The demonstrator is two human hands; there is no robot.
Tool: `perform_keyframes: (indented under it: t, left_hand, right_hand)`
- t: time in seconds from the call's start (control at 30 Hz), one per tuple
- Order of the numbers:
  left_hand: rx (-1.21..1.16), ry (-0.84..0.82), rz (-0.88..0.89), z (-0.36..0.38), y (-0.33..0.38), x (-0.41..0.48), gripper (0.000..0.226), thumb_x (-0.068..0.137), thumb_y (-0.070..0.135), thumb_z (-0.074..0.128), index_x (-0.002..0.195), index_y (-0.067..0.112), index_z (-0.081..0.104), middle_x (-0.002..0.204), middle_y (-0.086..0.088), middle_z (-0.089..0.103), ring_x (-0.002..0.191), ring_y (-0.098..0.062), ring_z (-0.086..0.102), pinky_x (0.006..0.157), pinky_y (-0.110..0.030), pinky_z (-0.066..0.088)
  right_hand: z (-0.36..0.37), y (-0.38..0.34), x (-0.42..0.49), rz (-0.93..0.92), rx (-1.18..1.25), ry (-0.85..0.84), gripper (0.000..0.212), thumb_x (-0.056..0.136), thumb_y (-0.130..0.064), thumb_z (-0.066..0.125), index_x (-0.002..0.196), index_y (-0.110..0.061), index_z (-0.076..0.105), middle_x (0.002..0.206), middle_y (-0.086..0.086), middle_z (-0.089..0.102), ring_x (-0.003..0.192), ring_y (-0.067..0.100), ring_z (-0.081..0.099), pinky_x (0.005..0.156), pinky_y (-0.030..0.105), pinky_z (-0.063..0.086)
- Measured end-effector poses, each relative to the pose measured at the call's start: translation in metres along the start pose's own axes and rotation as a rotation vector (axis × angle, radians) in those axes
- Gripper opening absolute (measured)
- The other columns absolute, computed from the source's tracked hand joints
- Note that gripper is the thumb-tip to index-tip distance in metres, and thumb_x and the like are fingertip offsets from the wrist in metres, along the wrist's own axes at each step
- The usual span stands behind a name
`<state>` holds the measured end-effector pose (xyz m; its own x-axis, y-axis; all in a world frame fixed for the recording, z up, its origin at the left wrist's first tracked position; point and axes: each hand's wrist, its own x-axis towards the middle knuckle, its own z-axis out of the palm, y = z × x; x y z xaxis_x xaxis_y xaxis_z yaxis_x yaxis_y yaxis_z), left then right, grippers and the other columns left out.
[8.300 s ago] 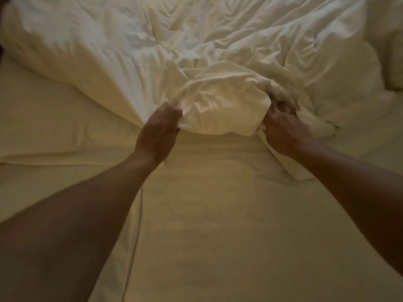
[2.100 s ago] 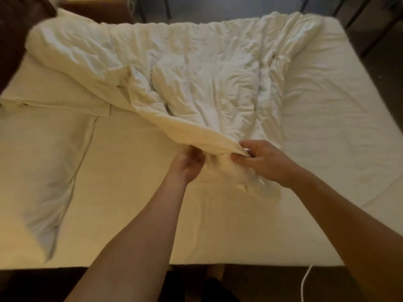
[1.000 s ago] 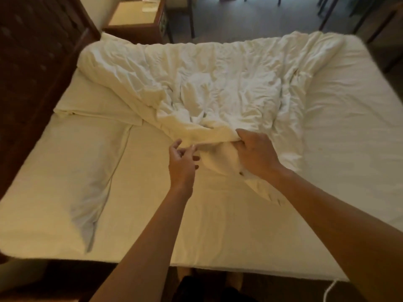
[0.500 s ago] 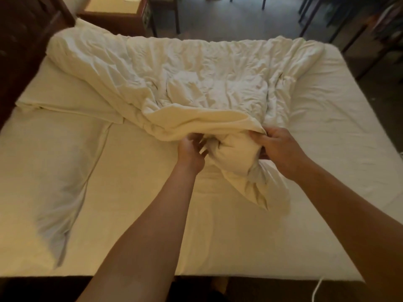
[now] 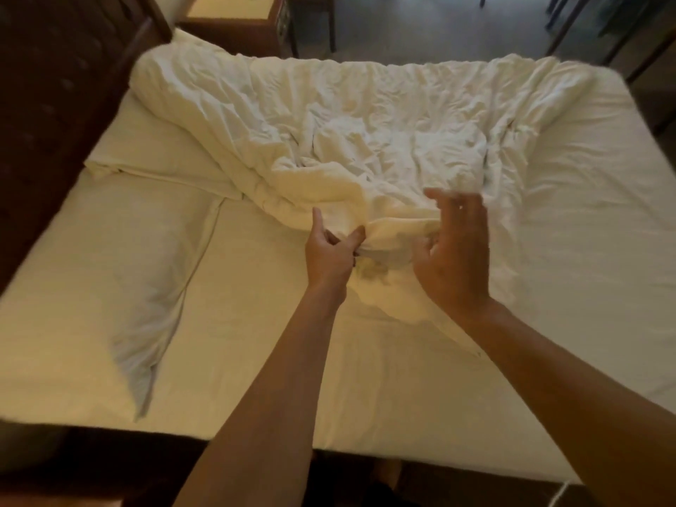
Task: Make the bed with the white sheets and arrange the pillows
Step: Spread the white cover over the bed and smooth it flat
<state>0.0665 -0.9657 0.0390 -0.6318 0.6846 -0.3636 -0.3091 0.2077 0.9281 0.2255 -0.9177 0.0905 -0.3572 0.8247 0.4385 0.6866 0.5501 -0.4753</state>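
The bed is far from made. The duvet (image 5: 365,140) lies crumpled in a heap on the mattress (image 5: 256,360), one end against the headboard (image 5: 55,122). A pillow (image 5: 91,287) lies flat beside the headboard, not yet arranged. Spreading the duvet remains to do. Both arms reach to its bunched edge. The left hand (image 5: 331,254) and the blurred right hand (image 5: 455,250) have their fingers spread apart and grip nothing.

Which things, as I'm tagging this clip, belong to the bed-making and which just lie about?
Belong: crumpled duvet, near pillow, far pillow partly under the duvet, bottom sheet, left hand, right hand.
Lying about: headboard, nightstand, white cable.
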Motion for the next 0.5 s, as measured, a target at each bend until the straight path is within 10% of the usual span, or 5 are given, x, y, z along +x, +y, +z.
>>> perform_keyframes:
  t: [0.23,0.37,0.5]
  left_hand:
    - [0.134,0.005,0.201,-0.048,0.059,-0.051,0.093,0.087,0.009,0.078,0.160,0.025,0.024,0.061,0.006,0.031,0.059,-0.014,0.037,0.058,-0.031,0.043]
    - [0.115,0.104,0.326,-0.091,0.099,-0.075,0.088,0.087,0.008,0.077,0.159,0.022,0.028,0.060,0.008,0.036,0.059,-0.013,0.044,0.057,-0.027,0.044]
    - [-0.037,0.115,0.185,-0.106,0.093,-0.064,0.077,0.097,0.026,0.068,0.160,0.021,0.025,0.084,0.005,0.069,0.077,-0.012,0.069,0.065,-0.025,0.053]
  right_hand:
    - [0.025,-0.052,-0.026,-0.275,0.035,-0.261,0.080,0.098,-0.057,0.052,0.161,-0.018,0.022,0.146,-0.001,0.056,0.128,0.022,0.055,0.090,0.046,0.051]
    - [0.020,-0.103,-0.014,-0.322,0.327,-0.238,0.079,0.099,-0.047,0.053,0.161,-0.011,0.019,0.117,0.000,0.074,0.086,0.022,0.073,0.067,0.039,0.057]
    - [0.026,-0.118,0.005,-0.055,0.456,-0.290,0.078,0.100,-0.025,0.061,0.162,-0.018,0.016,0.065,-0.003,0.061,0.053,0.014,0.054,0.056,0.026,0.046]
